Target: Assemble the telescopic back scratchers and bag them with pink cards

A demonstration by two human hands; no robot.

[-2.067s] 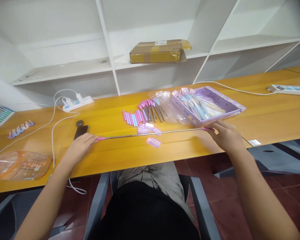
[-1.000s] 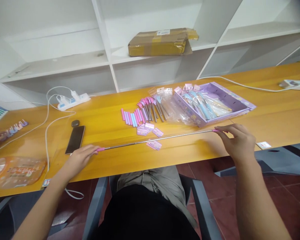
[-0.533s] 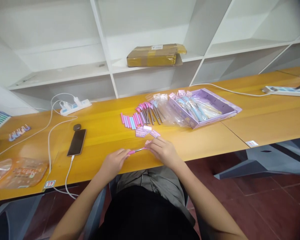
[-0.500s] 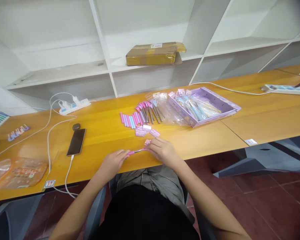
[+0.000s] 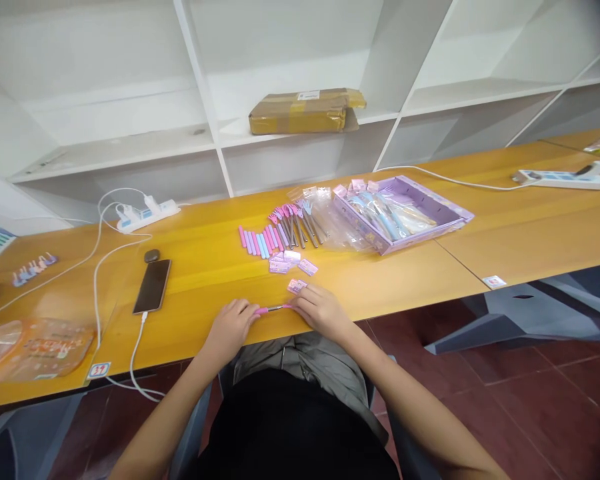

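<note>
Near the front edge of the wooden table (image 5: pixel 195 280), my left hand (image 5: pixel 233 323) grips the pink handle of a thin rod (image 5: pixel 274 309). My right hand (image 5: pixel 321 309) is closed on the rod's other, pink end, which its fingers partly hide. A small printed card (image 5: pixel 297 286) lies by my right fingertips. Beyond my hands are several small cards (image 5: pixel 279 266), a row of pink, purple and blue tubes (image 5: pixel 264 243), and several metal rods with pink or blue hand-shaped heads (image 5: pixel 295 223).
A purple tray (image 5: pixel 427 230) with bagged items stands at the back right beside clear plastic bags. To the left lie a phone (image 5: pixel 152 285), cables, a power strip (image 5: pixel 149 216) and an orange pouch (image 5: pixel 55 347). A cardboard box (image 5: pixel 300 115) rests on the shelf.
The rod lies slightly more level between my hands. More of the small card by my right fingertips shows. The view has shifted a little.
</note>
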